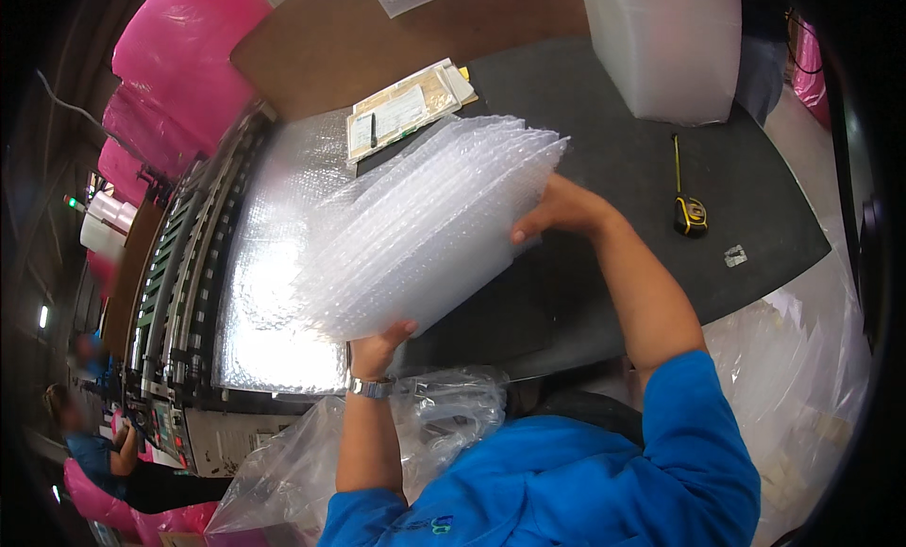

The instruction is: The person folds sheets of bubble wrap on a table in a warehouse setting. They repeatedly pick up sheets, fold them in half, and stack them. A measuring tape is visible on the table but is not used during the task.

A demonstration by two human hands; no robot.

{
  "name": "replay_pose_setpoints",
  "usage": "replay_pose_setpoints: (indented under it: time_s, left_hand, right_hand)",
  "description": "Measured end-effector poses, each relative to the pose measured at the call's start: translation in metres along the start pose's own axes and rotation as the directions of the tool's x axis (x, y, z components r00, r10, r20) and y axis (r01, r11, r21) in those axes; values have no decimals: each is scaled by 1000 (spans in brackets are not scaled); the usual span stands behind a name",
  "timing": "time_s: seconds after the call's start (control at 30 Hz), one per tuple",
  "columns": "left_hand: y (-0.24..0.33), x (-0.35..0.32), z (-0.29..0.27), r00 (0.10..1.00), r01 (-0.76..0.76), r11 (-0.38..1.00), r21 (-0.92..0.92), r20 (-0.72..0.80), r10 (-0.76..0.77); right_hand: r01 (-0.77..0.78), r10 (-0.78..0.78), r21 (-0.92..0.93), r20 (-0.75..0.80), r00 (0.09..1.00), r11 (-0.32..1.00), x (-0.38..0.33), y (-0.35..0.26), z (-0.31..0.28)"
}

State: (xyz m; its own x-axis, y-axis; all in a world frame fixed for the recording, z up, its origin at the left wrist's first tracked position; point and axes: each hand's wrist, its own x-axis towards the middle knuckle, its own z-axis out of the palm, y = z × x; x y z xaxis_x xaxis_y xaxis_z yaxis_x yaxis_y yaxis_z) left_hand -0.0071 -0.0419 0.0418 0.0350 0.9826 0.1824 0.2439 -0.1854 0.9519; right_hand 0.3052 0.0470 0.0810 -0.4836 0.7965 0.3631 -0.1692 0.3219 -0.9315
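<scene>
Here, item by item:
Stack: a thick sheaf of clear bubble-wrap sheets [429, 231], held tilted above the dark table [613, 169], its far end fanned out toward the right.
Left hand [377, 349]: at the near, lower edge of the stack, fingers closed on it from beneath; a metal wristwatch [370, 387] sits on the wrist.
Right hand [557, 212]: on the right edge of the stack, fingers curled around it, thumb on the near face.
Table, left part: a wide sheet of bubble wrap [274, 264] lies flat beside a machine with rollers [184, 273].
Table, far: a clipboard with papers [406, 108] and a pen.
Table, far right: a tall block of clear plastic [670, 47].
Table, right: a yellow tape measure [689, 212], well apart from both hands.
Near edge: a crumpled clear plastic bag [444, 415], below the left hand.
Far left: pink plastic rolls [179, 56].
</scene>
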Motion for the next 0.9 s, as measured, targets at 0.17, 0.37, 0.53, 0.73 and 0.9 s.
replay_pose_setpoints:
  time_s: [0.17,0.37,0.53,0.73,0.9]
  left_hand:
    - [7,5,25,974,-155,984,85,-151,167]
    - [26,2,6,818,-329,870,367,-351,457]
    - [34,2,-62,570,-361,758,544,-514,641]
    - [42,-16,-122,338,-60,610,790,-559,757]
    - [55,-35,-136,262,51,543,838,-535,803]
  right_hand:
    - [-59,69,106,-93,993,993,5,4,12]
    - [27,-46,-79,-242,969,997,18,28,31]
    - [-118,44,-557,-145,988,822,16,48,23]
    - [-160,174,-675,-48,984,720,10,51,33]
    - [-201,245,-716,-43,969,669,9,50,35]
